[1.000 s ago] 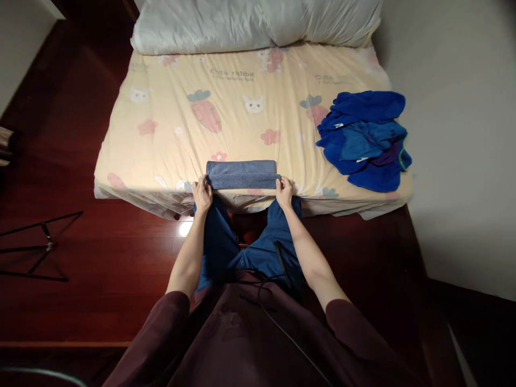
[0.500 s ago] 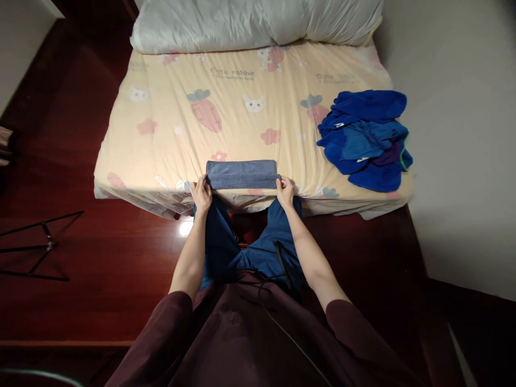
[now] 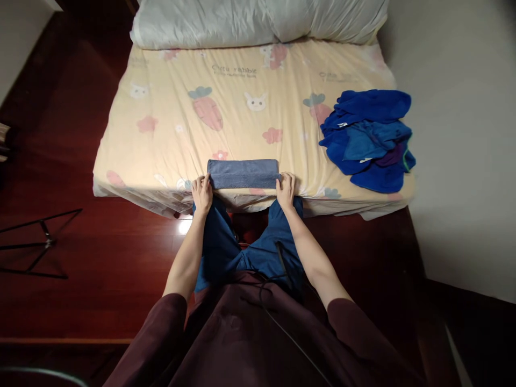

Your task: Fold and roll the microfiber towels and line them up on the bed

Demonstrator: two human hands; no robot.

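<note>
A grey-blue cloth (image 3: pixel 244 174), folded into a long flat strip, lies near the front edge of the bed (image 3: pixel 161 134). At its left end my left hand (image 3: pixel 202 192) grips the corner between thumb and fingers. My right hand (image 3: pixel 286 189) pinches the near right corner in the same way. The strip's near part is folded over, and its far part shows behind as a smooth band. Both hands rest low on the patterned yellow sheet, close to the bed's edge.
A heap of blue clothes (image 3: pixel 368 141) lies on the right side of the bed. A rolled pale quilt (image 3: pixel 258 21) spans the far end. Black metal legs (image 3: pixel 48 242) stand on the floor at left. A wall (image 3: pixel 455 134) borders the right side.
The fingers of my right hand have spread slightly at the cloth's right corner. The cloth looks the same, and the view has shifted slightly.
</note>
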